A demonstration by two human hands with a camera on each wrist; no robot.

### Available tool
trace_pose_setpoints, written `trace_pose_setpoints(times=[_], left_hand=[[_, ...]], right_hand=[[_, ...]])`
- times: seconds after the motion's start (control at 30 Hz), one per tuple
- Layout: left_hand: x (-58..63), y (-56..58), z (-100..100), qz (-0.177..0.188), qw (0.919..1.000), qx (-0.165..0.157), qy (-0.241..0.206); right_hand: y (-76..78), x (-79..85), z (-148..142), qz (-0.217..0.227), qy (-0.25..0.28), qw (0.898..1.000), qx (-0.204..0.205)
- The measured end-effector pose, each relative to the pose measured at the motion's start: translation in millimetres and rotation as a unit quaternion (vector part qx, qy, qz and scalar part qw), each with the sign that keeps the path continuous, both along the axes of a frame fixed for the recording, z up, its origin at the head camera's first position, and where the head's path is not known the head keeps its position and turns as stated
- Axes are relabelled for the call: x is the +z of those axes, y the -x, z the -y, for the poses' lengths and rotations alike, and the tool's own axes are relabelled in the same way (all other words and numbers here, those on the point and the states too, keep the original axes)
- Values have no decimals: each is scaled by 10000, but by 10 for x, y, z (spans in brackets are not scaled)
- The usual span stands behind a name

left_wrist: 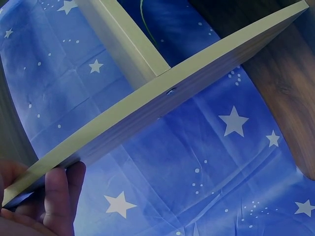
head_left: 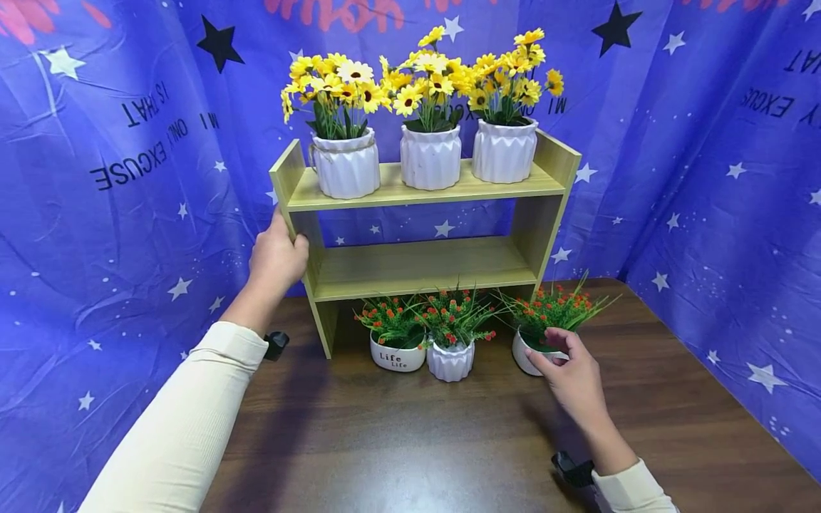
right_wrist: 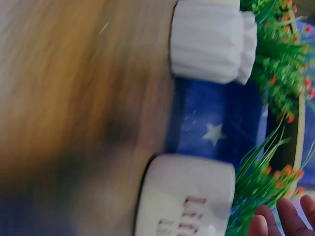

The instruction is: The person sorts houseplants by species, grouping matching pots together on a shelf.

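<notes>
Fingers (left_wrist: 57,196) of the left hand (head_left: 279,253) grip the pale, wood-grained shelf (head_left: 426,263), while the right hand (head_left: 575,374), fingers parted, hovers beside a white pot (head_left: 521,360) of red-flowered greenery (head_left: 556,311).

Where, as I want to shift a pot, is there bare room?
The middle shelf is bare, below the yellow-flowered pots; so is the tabletop in front of the red-flowered pots. Crowded: the top shelf, and between the two leftmost red-flowered pots.

Head view bright, glare on tabletop (head_left: 410,434) w/ soft shadow (head_left: 282,427) at L; L-wrist dim; R-wrist tabletop blurred.
</notes>
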State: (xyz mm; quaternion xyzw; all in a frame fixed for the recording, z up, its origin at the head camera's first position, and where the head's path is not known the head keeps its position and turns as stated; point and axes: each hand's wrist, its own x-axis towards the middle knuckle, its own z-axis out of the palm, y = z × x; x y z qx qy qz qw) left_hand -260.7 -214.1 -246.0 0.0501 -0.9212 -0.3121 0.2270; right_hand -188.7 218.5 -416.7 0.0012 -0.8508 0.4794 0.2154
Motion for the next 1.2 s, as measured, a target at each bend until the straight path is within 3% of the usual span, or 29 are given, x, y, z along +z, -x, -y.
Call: trace_pose_setpoints(times=[0.3,0.53,0.83,1.2], left_hand=[[-4,18,-14,-16,10000,0,-21],[24,4,-29,12,10000,-3,-41],[20,-36,12,-8,10000,45,35],[21,-41,-9,-6,10000,-28,15]], right_hand=[[-3,-163,-358,606,-109,9965,-567],[73,-242,-472,1250,180,9900,-625],[234,-338,-410,1501,1240,9805,-282],[352,-407,-296,1388,996,9847,-342]])
